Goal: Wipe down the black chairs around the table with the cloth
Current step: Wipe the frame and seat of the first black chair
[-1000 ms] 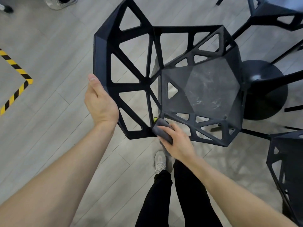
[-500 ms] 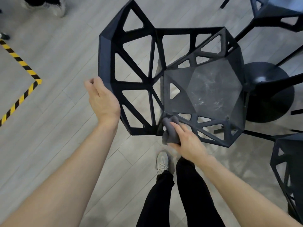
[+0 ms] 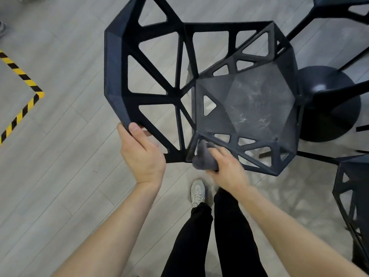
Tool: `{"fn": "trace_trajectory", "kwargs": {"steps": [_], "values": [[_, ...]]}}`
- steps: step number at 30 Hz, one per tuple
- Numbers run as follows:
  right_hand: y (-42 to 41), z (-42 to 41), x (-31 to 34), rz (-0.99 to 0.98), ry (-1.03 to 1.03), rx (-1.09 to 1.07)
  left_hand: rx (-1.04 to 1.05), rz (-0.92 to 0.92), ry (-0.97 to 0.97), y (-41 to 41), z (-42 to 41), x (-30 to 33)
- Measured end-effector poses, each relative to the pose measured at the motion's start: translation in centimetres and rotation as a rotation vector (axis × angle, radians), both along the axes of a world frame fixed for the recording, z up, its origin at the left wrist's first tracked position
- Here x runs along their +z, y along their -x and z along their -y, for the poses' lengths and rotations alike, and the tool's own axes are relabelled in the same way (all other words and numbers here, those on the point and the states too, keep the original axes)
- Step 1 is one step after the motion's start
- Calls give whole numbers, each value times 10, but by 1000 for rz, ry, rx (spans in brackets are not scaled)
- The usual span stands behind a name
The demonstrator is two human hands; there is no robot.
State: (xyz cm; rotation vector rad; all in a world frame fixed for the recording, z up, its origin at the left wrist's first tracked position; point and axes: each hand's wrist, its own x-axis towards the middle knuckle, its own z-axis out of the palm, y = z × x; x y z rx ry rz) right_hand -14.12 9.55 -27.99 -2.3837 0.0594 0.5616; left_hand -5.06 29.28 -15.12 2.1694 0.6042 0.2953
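A black chair (image 3: 245, 108) with triangular cut-outs fills the middle of the view, its backrest to the left and its smudged seat to the right. My left hand (image 3: 142, 154) grips the lower corner of the backrest, thumb over the edge. My right hand (image 3: 227, 166) holds a bunched grey cloth (image 3: 204, 156) and presses it against the near side frame of the chair, where seat and backrest meet.
A round black table base (image 3: 331, 104) stands right of the chair. Further black chairs sit at the top right (image 3: 339, 9) and the right edge (image 3: 353, 196). Yellow-black floor tape (image 3: 24, 104) marks the left. My shoe (image 3: 197, 191) is below the chair.
My left hand has slid down the backrest edge to its lower corner. My right hand has kept rubbing the cloth on the near frame, shifting it slightly right.
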Motion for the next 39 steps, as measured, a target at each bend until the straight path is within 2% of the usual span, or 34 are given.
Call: {"fn": "trace_trajectory", "kwargs": {"steps": [3, 9, 13, 15, 17, 19, 22, 24, 27, 30, 32, 35, 39], "values": [[10, 19, -9, 5, 99, -76, 14, 14, -5, -2, 1, -5], [-25, -95, 19, 107, -4, -192, -21, 17, -53, -11, -9, -8], [0, -28, 8, 41, 33, -101, -60, 18, -78, -19, -23, -13], [22, 23, -3, -39, 104, -167, -55, 31, -67, -19, -22, -12], [34, 37, -7, -80, 150, -243, -48, 40, -53, -19, -19, -12], [22, -8, -2, -19, 116, -312, -51, 40, -54, -20, -19, -13], [-15, -110, 17, 146, -41, -308, -56, 44, -70, -23, -23, -15], [-24, -126, 24, 191, -118, -287, -62, 47, -85, -28, -29, -14], [11, -58, 12, 182, -74, -149, -74, 43, -92, -31, -32, -13], [61, 35, -7, -37, 93, -338, -68, 51, -81, -31, -30, -15], [73, 57, -11, -145, 160, -462, -55, 68, -68, -33, -30, -14], [44, -3, -5, -28, 117, -464, -50, 66, -52, -35, -29, -14], [-13, -100, 10, 173, -122, -201, -41, 24, 139, -33, -29, -5]]}}
